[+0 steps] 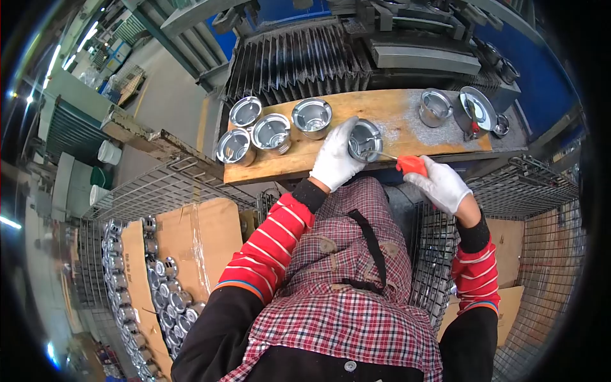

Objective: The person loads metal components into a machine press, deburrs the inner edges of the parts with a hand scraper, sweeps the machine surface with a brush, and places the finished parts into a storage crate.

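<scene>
My left hand (337,156), in a white glove, is closed around the side of a shiny metal cup (365,139) at the front edge of a wooden board (394,109). In my gloved right hand (439,184) is a screwdriver (412,165) with an orange-red handle. Its thin shaft reaches left to the cup's rim; whether the tip touches the metal I cannot tell. Several similar cups stand on the board to the left, the nearest being one cup (312,117) behind my left hand. Another cup (436,107) stands to the right among metal shavings.
A metal bowl (478,109) with a red-handled tool stands at the board's right end. Behind the board is a machine with a pleated cover (299,60). Wire cages flank me; the left cage (159,184) holds cardboard and many metal parts (172,296).
</scene>
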{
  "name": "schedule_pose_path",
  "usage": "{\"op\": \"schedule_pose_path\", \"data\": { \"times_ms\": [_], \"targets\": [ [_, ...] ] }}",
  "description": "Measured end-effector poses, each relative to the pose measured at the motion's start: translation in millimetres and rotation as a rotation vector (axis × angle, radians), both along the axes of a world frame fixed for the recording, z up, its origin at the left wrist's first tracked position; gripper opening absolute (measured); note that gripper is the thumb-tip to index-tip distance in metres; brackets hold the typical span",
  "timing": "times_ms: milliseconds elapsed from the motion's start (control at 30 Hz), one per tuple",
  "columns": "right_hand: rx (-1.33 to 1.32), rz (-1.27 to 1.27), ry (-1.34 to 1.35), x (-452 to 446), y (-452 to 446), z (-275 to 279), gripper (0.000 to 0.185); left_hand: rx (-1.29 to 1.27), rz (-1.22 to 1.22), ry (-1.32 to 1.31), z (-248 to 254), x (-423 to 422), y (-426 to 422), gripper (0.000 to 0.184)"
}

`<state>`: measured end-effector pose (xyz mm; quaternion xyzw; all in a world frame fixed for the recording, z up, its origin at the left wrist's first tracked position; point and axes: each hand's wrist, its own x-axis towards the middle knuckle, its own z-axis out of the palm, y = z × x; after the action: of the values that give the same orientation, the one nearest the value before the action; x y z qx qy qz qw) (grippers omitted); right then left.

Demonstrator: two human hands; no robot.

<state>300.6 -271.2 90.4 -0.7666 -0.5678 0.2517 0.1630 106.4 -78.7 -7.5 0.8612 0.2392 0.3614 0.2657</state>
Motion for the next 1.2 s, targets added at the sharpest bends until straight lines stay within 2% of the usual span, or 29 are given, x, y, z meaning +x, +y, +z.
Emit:
{"op": "schedule_pose_path", "data": {
  "times_ms": [67, 100, 267, 333, 467, 500, 600, 633, 700, 767, 800, 933, 1000, 1067, 1100, 1133, 1200],
  "targets": [
    [-0.015, -0.033, -0.053, -2.1, 0.6, -1.6, 0.061, 0.023, 0.003, -0.015, -0.8, -0.2, 1.2, 0.092],
    [-0.041, -0.011, 0.042, -4.5, 0.8, 2.3, 0.063, -0.015, -0.001, -0.009, 0.3, -0.4, -0.3, 0.092],
    [0.013, -0.027, -0.123, -3.3, 12.6, -6.2, 0.065, -0.045, 0.011, -0.020, -2.6, -3.3, 0.2, 0.090],
    [0.015, -0.082, -0.101, 3.7, 22.2, -7.1, 0.067, -0.040, 0.001, -0.016, -3.0, -2.1, 0.4, 0.090],
    [0.004, -0.079, -0.147, 2.6, 15.4, -8.8, 0.062, -0.009, 0.005, -0.015, -3.9, -4.2, 0.0, 0.091],
    [0.057, 0.000, -0.066, 8.1, 7.4, -14.1, 0.058, -0.050, 0.026, -0.044, -5.6, -3.9, -0.3, 0.093],
    [0.223, -0.250, 0.215, 13.4, -22.2, -5.8, 0.054, -0.181, 0.090, -0.143, -12.2, 7.2, -3.8, 0.101],
    [0.172, -0.315, 0.362, 26.8, -32.8, -11.6, 0.052, -0.229, 0.125, -0.189, -12.7, 17.3, -5.6, 0.104],
    [0.320, -0.361, 0.499, 23.6, -50.3, -26.3, 0.050, -0.345, 0.158, -0.288, -18.9, 48.8, -5.2, 0.112],
    [0.428, -0.389, 0.604, 23.4, -66.3, -36.2, 0.049, -0.365, 0.256, -0.325, -25.5, 78.2, -2.7, 0.112],
    [0.391, -0.565, 0.780, 8.7, -70.0, -16.5, 0.051, -0.376, 0.308, -0.341, -28.9, 91.5, -1.3, 0.112],
    [0.614, -0.685, 0.764, 31.9, -107.9, -46.6, 0.052, -0.425, 0.255, -0.387, -25.4, 80.9, -11.3, 0.116],
    [0.678, -0.742, 0.678, 37.0, -128.0, -45.3, 0.052, -0.173, 0.225, -0.322, -34.2, 48.3, -39.1, 0.113],
    [0.738, -0.797, 0.614, 44.3, -141.6, -45.5, 0.053, -0.297, 0.209, -0.171, -19.4, 24.4, -93.1, 0.104],
    [0.776, -0.822, 0.630, 50.3, -147.3, -47.6, 0.054, -0.221, 0.030, -0.140, -15.0, 28.0, -103.8, 0.093],
    [0.804, -0.837, 0.684, 60.6, -153.8, -54.4, 0.055, -0.005, -0.058, -0.043, -9.7, 50.3, -100.6, 0.083],
    [0.868, -0.823, 0.698, 67.9, -151.8, -49.8, 0.056, -0.115, -0.068, -0.148, 26.5, 119.2, -86.8, 0.068]
  ]
}}
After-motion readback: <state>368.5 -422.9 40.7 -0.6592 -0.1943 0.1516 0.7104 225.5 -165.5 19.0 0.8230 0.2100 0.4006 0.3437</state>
